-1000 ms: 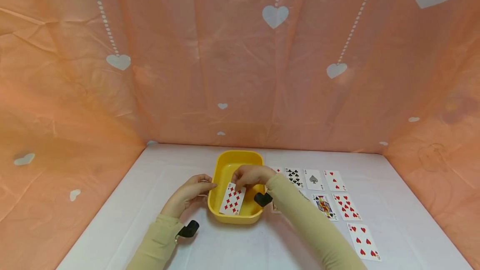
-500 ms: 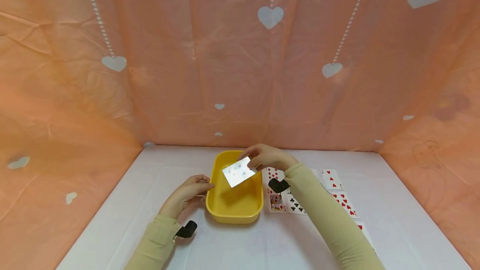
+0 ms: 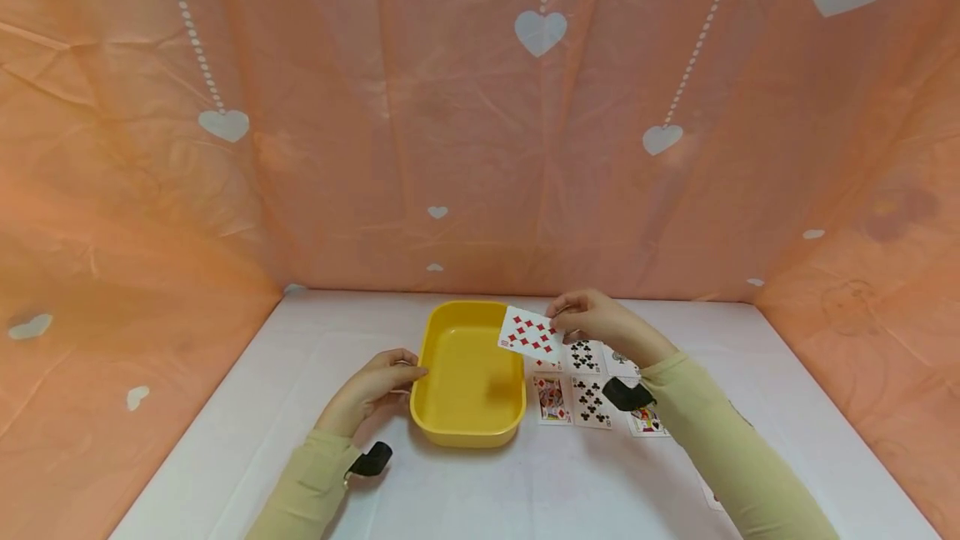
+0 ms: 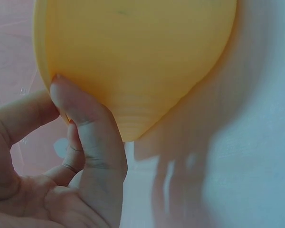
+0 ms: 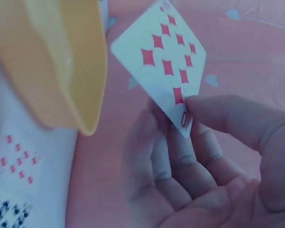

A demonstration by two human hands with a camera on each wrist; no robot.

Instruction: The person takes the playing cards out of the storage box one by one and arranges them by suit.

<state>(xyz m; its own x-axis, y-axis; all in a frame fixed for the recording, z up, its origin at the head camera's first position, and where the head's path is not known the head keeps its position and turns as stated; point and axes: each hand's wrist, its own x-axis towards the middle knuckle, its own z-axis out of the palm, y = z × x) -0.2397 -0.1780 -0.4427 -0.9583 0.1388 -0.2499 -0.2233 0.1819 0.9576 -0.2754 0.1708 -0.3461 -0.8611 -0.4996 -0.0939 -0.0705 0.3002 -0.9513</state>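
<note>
From the head camera, your right hand [image 3: 600, 325] pinches the ten of diamonds [image 3: 531, 332] by one short edge and holds it face up in the air, above the far right corner of the yellow tub [image 3: 468, 373] and just short of the spread of cards [image 3: 581, 382] laid face up on the counter [image 3: 525, 482]. Judging by this, you are midway through carrying a card between the tub and the rows. The next move likely calls for bringing it down flat into a free spot beside the others without nudging them. Your left hand [image 3: 371, 386] rests against the tub's left wall, fingers curled at the rim, steadying it. The tub is smooth moulded plastic, oblong with rounded corners, and nothing lies inside it. The counter is covered in a white sheet; the backdrop is creased peach film printed with white hearts.

From the left wrist, the thumb [image 4: 85, 123] lies pressed along the tub's curved outer wall [image 4: 137, 52], with the forefinger hooked behind the rim. The plastic looks glossy and a little flexible.

From the right wrist, thumb and fingers [image 5: 180, 161] clamp the card [image 5: 164, 61] at its corner index. It is thin, stiff and slick, so a light pinch could let it swivel. The tub's rim [image 5: 92, 71] sits just to its left, apart from it.
</note>
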